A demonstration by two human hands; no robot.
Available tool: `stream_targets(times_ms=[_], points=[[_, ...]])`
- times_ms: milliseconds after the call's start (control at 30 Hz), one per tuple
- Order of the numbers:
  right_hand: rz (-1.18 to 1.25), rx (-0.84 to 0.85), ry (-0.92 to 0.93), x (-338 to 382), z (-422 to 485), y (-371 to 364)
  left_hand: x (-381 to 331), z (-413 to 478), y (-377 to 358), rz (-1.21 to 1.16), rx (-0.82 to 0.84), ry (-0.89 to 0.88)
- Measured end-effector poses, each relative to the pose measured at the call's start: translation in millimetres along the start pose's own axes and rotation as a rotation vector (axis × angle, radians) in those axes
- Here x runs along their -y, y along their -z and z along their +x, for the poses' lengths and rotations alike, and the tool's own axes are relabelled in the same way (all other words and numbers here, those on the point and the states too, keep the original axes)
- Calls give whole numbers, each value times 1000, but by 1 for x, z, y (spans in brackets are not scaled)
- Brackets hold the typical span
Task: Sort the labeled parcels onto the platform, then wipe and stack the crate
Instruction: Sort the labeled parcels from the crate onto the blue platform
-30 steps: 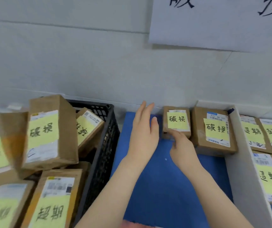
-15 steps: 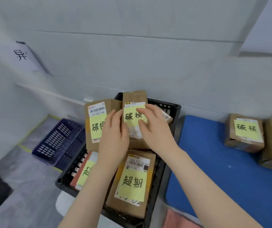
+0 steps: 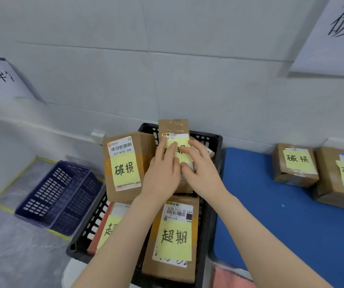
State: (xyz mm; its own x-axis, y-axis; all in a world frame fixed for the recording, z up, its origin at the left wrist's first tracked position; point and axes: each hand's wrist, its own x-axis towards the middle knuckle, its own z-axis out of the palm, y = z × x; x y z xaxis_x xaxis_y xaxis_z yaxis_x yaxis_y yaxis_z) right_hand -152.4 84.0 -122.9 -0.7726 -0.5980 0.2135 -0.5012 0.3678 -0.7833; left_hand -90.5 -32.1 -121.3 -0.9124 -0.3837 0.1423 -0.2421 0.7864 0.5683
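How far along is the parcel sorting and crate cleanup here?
Done: two brown cardboard parcels with yellow labels sit on the blue platform. In hand: left hand and right hand rest on an upright labelled parcel in the black plastic crate. To do: several more parcels fill it; wiping and stacking not begun.
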Motion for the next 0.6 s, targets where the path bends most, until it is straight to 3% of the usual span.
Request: stream_targets(times_ms=[200, 400, 600], points=[[40, -116, 2, 4, -14, 2, -7, -9, 1, 55, -77, -69], [134, -299, 33, 13, -35, 53, -63, -15, 6, 52, -141, -245], [92, -398, -81, -29, -89, 106, -114, -25, -46, -29, -20, -370]])
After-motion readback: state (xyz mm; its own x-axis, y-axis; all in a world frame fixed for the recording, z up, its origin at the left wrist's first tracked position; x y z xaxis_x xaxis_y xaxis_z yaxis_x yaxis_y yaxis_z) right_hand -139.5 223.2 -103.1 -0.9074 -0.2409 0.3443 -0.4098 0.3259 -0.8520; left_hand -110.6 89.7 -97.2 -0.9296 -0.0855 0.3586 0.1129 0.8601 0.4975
